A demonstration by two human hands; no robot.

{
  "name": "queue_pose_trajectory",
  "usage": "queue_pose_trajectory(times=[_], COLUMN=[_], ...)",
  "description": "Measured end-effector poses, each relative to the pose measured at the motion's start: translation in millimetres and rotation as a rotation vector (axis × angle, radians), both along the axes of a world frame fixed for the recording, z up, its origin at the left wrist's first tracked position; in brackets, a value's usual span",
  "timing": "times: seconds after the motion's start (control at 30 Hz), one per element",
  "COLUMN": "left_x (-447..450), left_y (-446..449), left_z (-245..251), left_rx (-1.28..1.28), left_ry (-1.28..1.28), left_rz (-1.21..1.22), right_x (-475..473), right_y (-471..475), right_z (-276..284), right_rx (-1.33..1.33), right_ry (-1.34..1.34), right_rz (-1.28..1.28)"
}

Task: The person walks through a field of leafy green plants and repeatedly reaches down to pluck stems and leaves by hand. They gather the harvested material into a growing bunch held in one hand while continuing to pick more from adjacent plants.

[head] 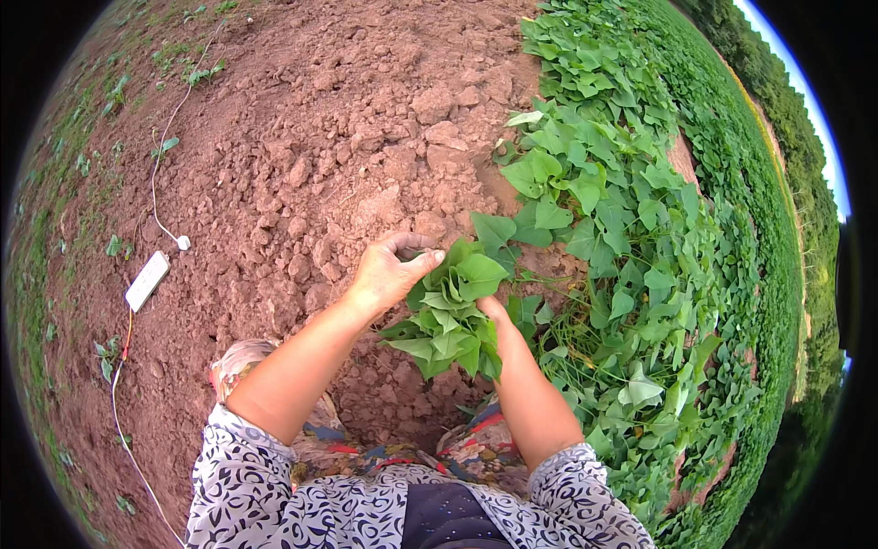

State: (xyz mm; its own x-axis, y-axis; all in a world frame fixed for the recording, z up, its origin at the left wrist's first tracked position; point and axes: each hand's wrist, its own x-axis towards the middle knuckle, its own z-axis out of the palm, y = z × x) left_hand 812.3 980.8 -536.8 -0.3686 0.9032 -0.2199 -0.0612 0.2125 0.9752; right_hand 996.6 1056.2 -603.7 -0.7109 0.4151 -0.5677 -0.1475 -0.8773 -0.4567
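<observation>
A bunch of green leaves (449,322), which look like sweet potato leaves, is in front of me between my hands. My left hand (396,266) is at the bunch's upper left, its thumb and fingers curved with a gap between them; the thumb tip reaches the leaf edges. Mostly hidden behind the leaves, my right hand (488,307) is at the bunch's right side, and its fingers cannot be seen. Leafy vines (603,226) grow just to the right of the bunch, with bare stems (573,336) showing low among them.
Cloddy reddish soil (329,137) lies ahead and to the left. A white power strip (147,281) rests on the ground at left, with a white cable (134,453) and a white plug (183,242) near it. Dense vine rows (734,171) run along the right, with trees beyond.
</observation>
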Motion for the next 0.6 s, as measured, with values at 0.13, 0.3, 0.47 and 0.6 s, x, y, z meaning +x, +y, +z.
queue_pose_trajectory(times=[0.13, 0.3, 0.47, 0.6], left_x=[0.3, -2.2, -5.9, -7.6], left_y=[-1.3, -0.1, 0.2, 0.1], left_z=[-5.8, -9.9, -4.5, 0.1], left_rx=[0.077, 0.024, -0.064, -0.105], left_ry=[-0.022, -0.303, -0.476, -0.554], left_rz=[-0.050, -0.049, 0.039, 0.053], right_x=[0.4, 5.9, 8.4, 7.9], right_y=[7.4, 10.7, 6.6, 2.4], right_z=[-14.9, -19.7, -18.4, -16.4], right_rx=[0.063, 0.268, 0.096, 0.021], right_ry=[-0.090, -0.200, -0.027, 0.070], right_rz=[0.087, 0.162, 0.063, 0.007])
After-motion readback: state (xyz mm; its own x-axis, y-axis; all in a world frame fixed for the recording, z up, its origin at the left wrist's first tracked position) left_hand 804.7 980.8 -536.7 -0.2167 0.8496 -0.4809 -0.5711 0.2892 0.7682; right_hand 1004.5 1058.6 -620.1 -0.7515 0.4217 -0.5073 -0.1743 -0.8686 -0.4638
